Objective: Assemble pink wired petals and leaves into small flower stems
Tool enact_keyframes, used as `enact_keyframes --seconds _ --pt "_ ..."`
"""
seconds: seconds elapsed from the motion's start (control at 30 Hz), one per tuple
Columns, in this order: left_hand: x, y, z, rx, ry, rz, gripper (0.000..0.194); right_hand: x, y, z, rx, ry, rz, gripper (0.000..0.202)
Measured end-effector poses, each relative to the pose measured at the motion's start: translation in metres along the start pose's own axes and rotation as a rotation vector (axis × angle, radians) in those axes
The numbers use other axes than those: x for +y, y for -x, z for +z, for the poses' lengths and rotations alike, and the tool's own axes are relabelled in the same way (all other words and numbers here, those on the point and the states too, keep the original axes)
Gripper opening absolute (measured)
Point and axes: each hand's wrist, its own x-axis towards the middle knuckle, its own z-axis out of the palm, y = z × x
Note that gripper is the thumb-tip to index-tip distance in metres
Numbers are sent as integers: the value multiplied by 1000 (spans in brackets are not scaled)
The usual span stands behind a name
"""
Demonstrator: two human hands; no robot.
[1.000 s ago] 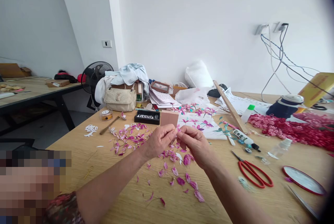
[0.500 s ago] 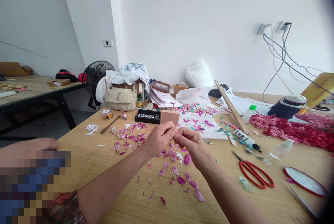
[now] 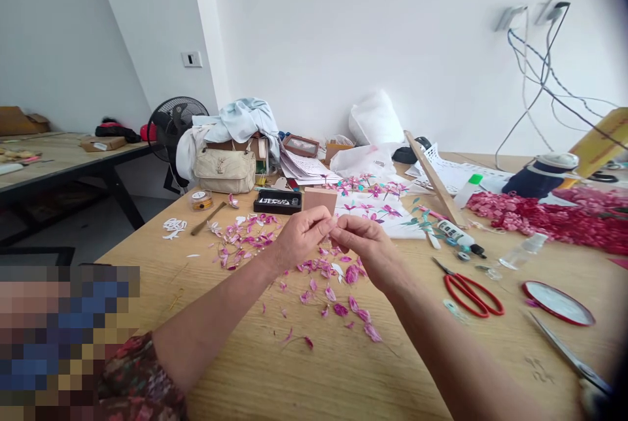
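In the head view, the left hand (image 3: 303, 238) and right hand (image 3: 364, 241) meet, fingertips pinched closed; I can't tell what's in them. Pink petals (image 3: 340, 309) lie around below, well in from the table's (image 3: 245, 369) left edge. Wood shows between the right arm and red scissors (image 3: 454, 275).

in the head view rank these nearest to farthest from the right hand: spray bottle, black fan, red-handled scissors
1. Red-handled scissors: to the right of the right hand
2. Spray bottle: farther right, past the scissors
3. Black fan: far back on the left
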Motion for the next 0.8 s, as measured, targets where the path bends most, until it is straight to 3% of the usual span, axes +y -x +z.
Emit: enact_keyframes --seconds 0.07,0.2,0.27,0.37,0.43,0.53,0.7,0.8 --pt "1 0 2 75 -78 37 30 0 1 3 80 90 -47 22" --pt "5 -2 6 210 -297 133 32 -8 4 10 313 489 -224 24" --pt "8 -5 5 191 -264 131 31 -13 4 7 280 463 -234 22" --pt "12 -12 2 25 -56 57 32 -17 3 -3 131 190 -145 21" --pt "14 -16 1 -57 10 50 34 -17 3 -8 97 75 -102 22" --pt "18 -21 5 6 -77 115 34 -20 5 -9 181 109 -99 23" --pt "21 -27 16 184 -318 239 29 -29 11 -4 464 553 -231 20" --pt "19 -27 18 130 -98 156 30 -30 12 -6 385 413 -182 20"
